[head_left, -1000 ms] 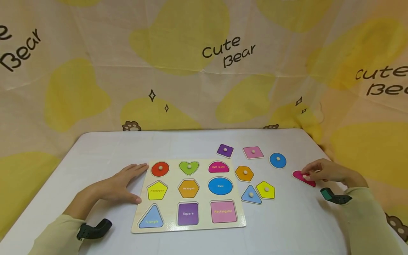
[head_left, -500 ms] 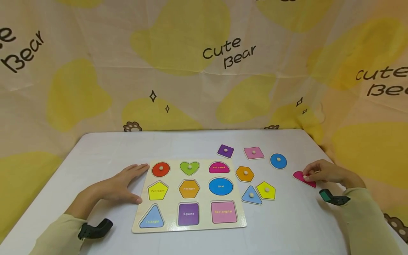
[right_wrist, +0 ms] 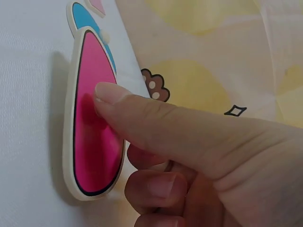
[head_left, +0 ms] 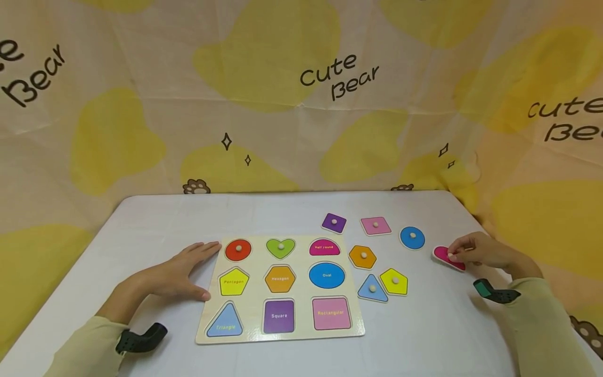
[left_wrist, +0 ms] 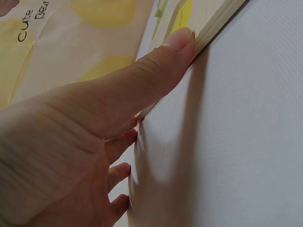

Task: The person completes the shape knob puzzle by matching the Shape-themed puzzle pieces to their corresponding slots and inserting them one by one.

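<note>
Between thumb and fingers, my right hand (head_left: 487, 254) pinches the knob of a magenta half-round puzzle piece (head_left: 441, 253) at the table's right side. In the right wrist view the piece (right_wrist: 87, 165) is tilted, with a shadow beside it, and the thumb hides its knob. My left hand (head_left: 171, 275) rests with fingers spread at the left edge of a wooden shape puzzle board (head_left: 254, 335); its thumb (left_wrist: 156, 66) touches that edge. A red round piece (head_left: 233, 254) and a green heart piece (head_left: 273, 245) sit in the board's top row; the half-round recess (head_left: 324, 252) shows its printed label.
Right of the board lie loose knobbed pieces: purple square (head_left: 330, 226), pink rectangle (head_left: 369, 230), blue oval (head_left: 407, 242), orange hexagon (head_left: 358, 262), light-blue triangle (head_left: 369, 297) and yellow pentagon (head_left: 393, 290). The triangle lies close to the board. A patterned cloth (head_left: 282, 131) hangs behind the white table (head_left: 264, 214).
The magenta half-round piece has shifted slightly up and tilted in my right hand, its left end rising off the table. My left hand and the board keep their places.
</note>
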A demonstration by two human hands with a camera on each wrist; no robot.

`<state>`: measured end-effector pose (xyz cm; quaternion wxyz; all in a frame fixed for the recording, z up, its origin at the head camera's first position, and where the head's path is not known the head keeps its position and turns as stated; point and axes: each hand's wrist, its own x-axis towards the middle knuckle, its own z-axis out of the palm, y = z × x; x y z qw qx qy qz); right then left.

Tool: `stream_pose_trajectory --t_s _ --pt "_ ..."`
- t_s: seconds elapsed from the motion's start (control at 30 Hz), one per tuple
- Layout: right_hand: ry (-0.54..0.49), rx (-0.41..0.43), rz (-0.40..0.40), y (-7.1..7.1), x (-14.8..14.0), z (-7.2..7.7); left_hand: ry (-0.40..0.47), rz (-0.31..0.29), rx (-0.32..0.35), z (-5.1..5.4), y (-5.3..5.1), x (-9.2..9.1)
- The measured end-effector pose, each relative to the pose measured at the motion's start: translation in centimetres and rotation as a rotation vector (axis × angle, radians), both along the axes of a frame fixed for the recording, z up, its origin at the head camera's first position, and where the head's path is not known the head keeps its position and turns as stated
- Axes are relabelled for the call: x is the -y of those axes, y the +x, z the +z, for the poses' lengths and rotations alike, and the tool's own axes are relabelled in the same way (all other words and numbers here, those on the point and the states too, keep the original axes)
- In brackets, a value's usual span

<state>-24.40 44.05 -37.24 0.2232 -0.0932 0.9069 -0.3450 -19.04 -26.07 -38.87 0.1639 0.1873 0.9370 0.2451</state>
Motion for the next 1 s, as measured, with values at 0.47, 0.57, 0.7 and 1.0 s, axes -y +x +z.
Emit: stream_pose_trajectory --t_s 0.47,0.57,0.7,1.0 --pt "0.039 -0.127 -0.01 -0.1 3.2 1.1 -0.003 0.017 0.014 0.1 0.0 -0.1" --pt "0.043 -0.161 0.006 -0.2 3.8 1.1 0.002 0.012 0.01 0.0 0.0 0.0" --pt "0.044 -0.199 0.031 -0.4 4.6 0.9 0.012 -0.001 0.004 0.0 0.0 0.1" --pt "0.073 -0.258 0.02 -0.4 6.7 1.1 0.016 -0.009 0.001 0.2 0.0 0.0"
